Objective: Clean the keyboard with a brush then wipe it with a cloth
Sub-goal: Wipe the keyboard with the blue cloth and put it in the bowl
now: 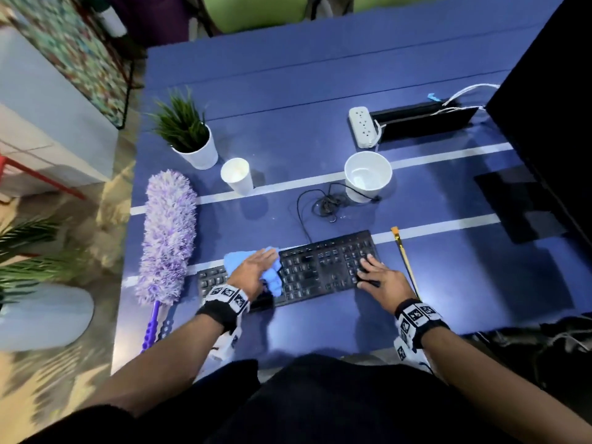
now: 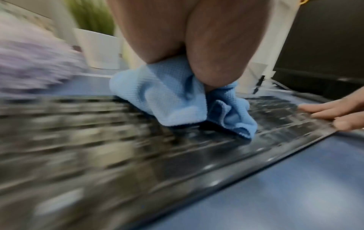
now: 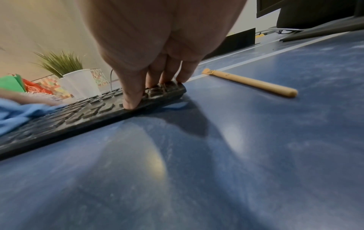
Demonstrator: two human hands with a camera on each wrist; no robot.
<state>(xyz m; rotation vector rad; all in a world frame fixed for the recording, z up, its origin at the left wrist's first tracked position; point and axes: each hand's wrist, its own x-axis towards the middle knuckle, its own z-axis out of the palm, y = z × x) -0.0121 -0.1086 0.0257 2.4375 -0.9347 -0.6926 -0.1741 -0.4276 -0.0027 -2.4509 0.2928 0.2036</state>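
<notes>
Now the left hand [image 1: 256,270] lies on a bunched light-blue cloth [image 2: 177,96], waffle-textured and soft, its grip a flat press with fingers extended over the fabric and the palm bearing down; folds of the cloth spill out from under the palm toward the right. The cloth sits on the left-centre of the black keyboard [image 1: 307,267], a long flat slab of low, squarish plastic keys with a thin raised rim. At the keyboard's right end the right hand [image 1: 381,277] has no grip on anything: its fingers [image 3: 135,96] stand straight and spread, tips planted on the keys by the end edge, thumb near the front rim.

Just beside that right end, apart from it, lies the brush [image 1: 404,256], a slim pale wooden stick with an orange tip pointing away from the person. The counter [image 1: 320,328] is smooth matte blue with white stripes; bare surface runs along the keyboard's near edge. Left of the keyboard, close to its end, a fluffy purple-and-white duster [image 1: 168,235] lies lengthwise. Behind, a coiled black cable [image 1: 323,203] trails from the keyboard toward a white bowl-like cup [image 1: 367,176]; a paper cup [image 1: 237,176] and a potted plant [image 1: 189,136] stand well back.
</notes>
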